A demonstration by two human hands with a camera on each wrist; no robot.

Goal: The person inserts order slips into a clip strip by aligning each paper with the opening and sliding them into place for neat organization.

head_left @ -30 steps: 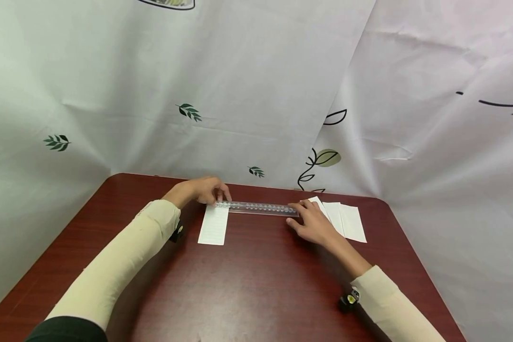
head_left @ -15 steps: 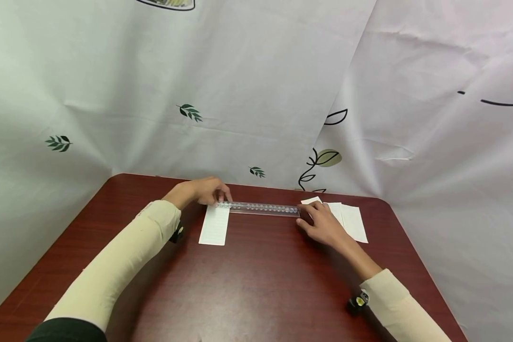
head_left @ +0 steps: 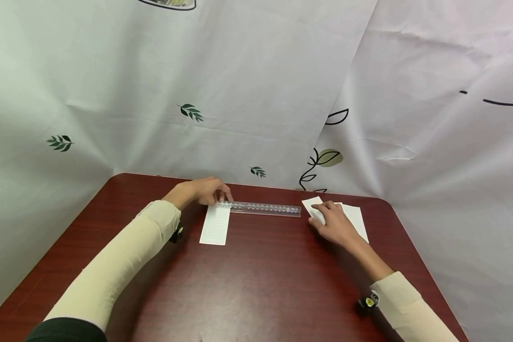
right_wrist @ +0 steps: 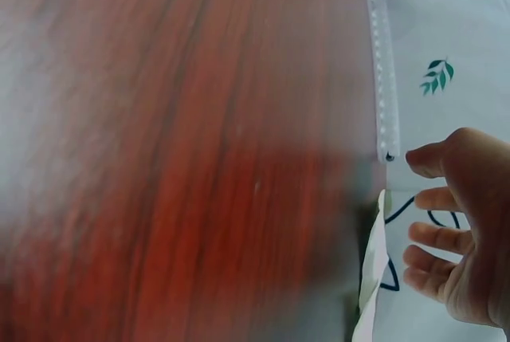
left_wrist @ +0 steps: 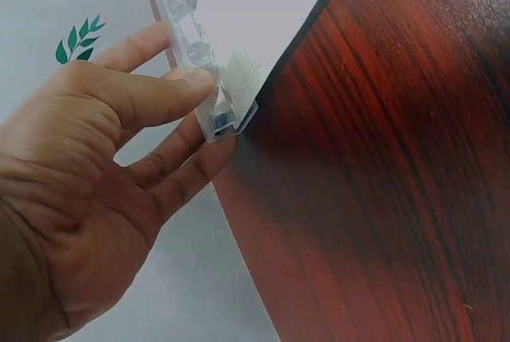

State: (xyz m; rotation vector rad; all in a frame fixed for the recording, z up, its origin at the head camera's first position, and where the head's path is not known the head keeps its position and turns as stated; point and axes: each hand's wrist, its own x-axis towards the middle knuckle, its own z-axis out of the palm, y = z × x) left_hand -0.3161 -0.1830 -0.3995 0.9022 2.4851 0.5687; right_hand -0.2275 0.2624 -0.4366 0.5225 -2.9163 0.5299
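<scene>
A clear plastic ticket rail (head_left: 269,209) with a row of small balls inside lies across the back of the table. My left hand (head_left: 205,191) pinches its left end, thumb in front and fingers behind in the left wrist view. From that end a printed paper slip (head_left: 215,225) hangs toward me, its top edge in the rail. To the right, my right hand (head_left: 334,223) hovers over several loose white slips (head_left: 356,216), covering part of them. In the right wrist view its fingers (right_wrist: 437,237) are loosely bent and hold nothing, apart from a slip's edge (right_wrist: 372,270).
The dark red wooden table (head_left: 256,285) has its back edge just behind the rail. A white patterned curtain (head_left: 239,95) rises behind and on both sides.
My right hand has left the rail's right end and moved right, over the loose slips. The left hand stays at the rail's left end.
</scene>
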